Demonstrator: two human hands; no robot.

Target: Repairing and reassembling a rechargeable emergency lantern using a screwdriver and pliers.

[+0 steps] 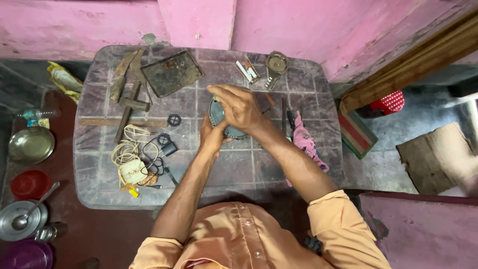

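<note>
round dark-grey metal disc part (230,130) sits between both hands: left hand (211,137) grips its lower-left edge, right hand (240,107) curled over its top, fingers pinching.

From my remote seat I see a peach-orange button-up cotton shirt (239,239) with small pale buttons running down its front placket. Both sleeves are rolled into thick cuffs above the elbows, leaving the forearms bare. No watch, ring or glove shows on either hand.
</note>
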